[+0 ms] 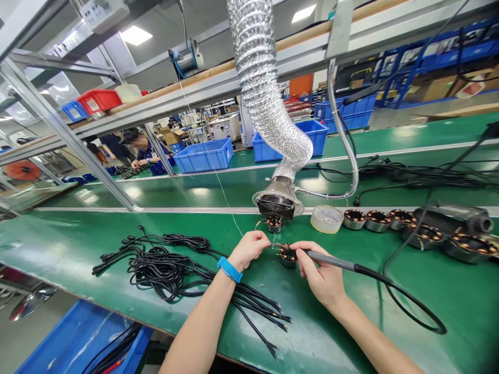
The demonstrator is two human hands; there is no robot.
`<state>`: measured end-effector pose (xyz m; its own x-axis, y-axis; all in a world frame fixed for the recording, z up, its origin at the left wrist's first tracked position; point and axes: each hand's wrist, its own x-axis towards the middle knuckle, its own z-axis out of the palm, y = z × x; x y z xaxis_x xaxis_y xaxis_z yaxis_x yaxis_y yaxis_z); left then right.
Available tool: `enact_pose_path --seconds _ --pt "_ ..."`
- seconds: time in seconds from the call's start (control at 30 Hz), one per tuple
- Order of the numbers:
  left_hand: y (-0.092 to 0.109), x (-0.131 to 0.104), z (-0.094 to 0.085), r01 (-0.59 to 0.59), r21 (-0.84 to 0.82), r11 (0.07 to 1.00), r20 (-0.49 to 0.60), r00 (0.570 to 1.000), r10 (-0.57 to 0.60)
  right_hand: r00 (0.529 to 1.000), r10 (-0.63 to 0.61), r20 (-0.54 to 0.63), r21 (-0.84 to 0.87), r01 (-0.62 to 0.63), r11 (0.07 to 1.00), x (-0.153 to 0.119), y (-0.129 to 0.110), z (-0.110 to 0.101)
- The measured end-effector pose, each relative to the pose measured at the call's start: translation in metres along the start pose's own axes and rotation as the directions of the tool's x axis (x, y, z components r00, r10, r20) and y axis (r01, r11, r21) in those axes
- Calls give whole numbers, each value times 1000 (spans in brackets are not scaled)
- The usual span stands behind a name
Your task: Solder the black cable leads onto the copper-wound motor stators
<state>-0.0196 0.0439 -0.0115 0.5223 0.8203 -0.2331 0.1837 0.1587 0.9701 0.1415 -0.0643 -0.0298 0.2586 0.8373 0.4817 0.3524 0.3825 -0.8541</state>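
My right hand [322, 278] grips a grey soldering iron [331, 259] like a pen, its tip pointing left. Between the thumb and fingers of my left hand [249, 250], which wears a blue wristband [230, 269], is the end of a thin solder wire [222, 188]. This wire runs down from a spool [188, 61] on the overhead rail. Iron tip and wire end come close together above the left side of a small wound motor stator [288, 259]; whether they touch is too small to tell. My right fingers partly cover that stator. Another stator [274, 224] stands just behind it.
A fume extractor hood [277, 200] hangs low behind my hands. Bundled black cables [167, 270] lie at left. A tape roll [326, 219] and several stators [377, 221] line the right. Blue bins [205, 156] stand beyond. A person [146, 148] sits far left.
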Motion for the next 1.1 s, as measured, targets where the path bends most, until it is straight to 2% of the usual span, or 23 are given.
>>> enact_pose_path --seconds 0.2,0.5,1.1 --pt "1 -1 0 13 -4 1000 -7 1000 -13 1000 10 15 -7 -10 1000 0 -3 1" --pt "0 0 -1 14 2 1000 -8 1000 -14 997 22 -68 15 -21 1000 0 -4 0" --pt "1 -2 0 14 8 1000 -7 1000 -14 997 5 -72 -16 -6 1000 -1 -4 0"
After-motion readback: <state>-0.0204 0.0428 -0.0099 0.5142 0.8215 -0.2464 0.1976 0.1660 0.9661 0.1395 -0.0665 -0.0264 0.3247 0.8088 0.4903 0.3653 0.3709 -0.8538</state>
